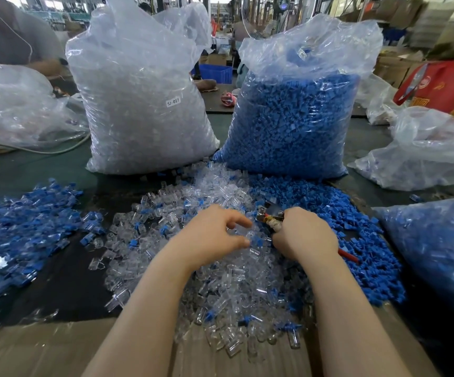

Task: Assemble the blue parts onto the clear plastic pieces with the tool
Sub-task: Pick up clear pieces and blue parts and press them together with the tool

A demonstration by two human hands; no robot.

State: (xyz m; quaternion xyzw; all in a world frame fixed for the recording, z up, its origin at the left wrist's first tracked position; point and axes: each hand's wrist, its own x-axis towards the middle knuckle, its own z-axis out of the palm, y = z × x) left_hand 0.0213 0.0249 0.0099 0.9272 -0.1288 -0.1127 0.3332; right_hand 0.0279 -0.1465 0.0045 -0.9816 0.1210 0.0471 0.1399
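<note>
left hand (215,232): fingers curled loosely over the heap of clear pieces (220,273), thumb and forefinger tips a little apart with a clear piece seemingly just between them; i cannot tell whether they actually pinch it.
right hand (304,235): fingers wrapped tight round the tool (270,217), its metal nose poking out past the knuckles toward the left fingers, a red handle end showing behind the wrist.
key relation: the tool's nose sits just beside the left fingertips, pointing across at them; the long axis of the tool runs roughly from the right wrist toward the left thumb.
blue parts (351,232): loose pile right of and beyond the right fingers, nearer that hand than the left.
finished-looking mix (22,229): blue-and-clear pieces well left of the left fingers on the counter (57,278).
bags: clear stock (144,104) and blue stock (294,118) stand beyond both hands.
hard to see: the tool's tip is blurred; whether it carries a blue part is unclear.
</note>
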